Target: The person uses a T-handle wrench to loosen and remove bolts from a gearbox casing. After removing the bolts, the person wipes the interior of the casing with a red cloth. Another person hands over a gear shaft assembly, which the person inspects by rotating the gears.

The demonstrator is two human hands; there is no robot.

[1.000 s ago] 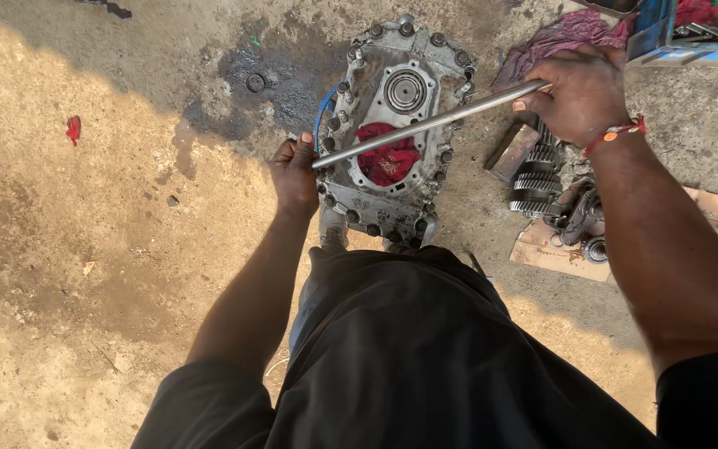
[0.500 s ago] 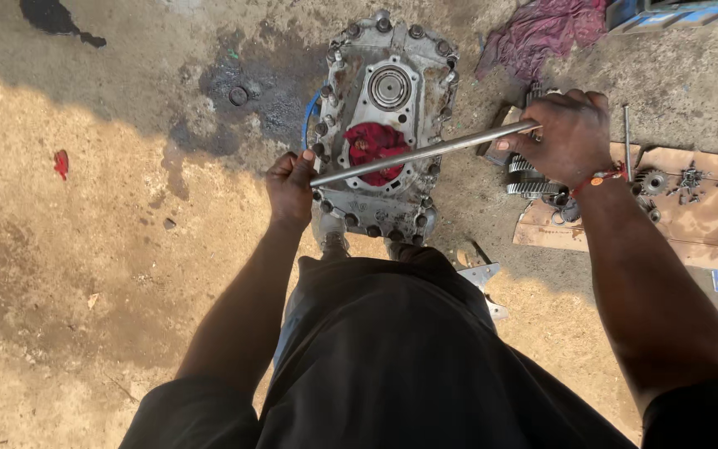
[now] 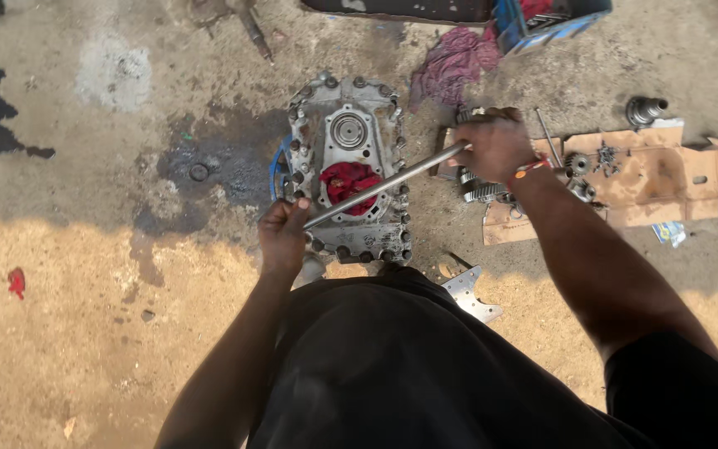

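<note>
Hands grip a steel rod (image 3: 386, 185) slanting over the casing (image 3: 346, 179): left hand (image 3: 282, 237) clamped on its lower end, right hand (image 3: 494, 145) on its upper end.

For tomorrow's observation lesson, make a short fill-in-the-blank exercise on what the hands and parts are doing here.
1. Both hands hold a long metal ____ across the metal housing.
2. The cloth stuffed in the housing's opening is ____.
3. The gears under the right hand lie on ____.
4. The left hand grips the bar's ____ end.

Missing words: bar; red; cardboard; lower
</note>
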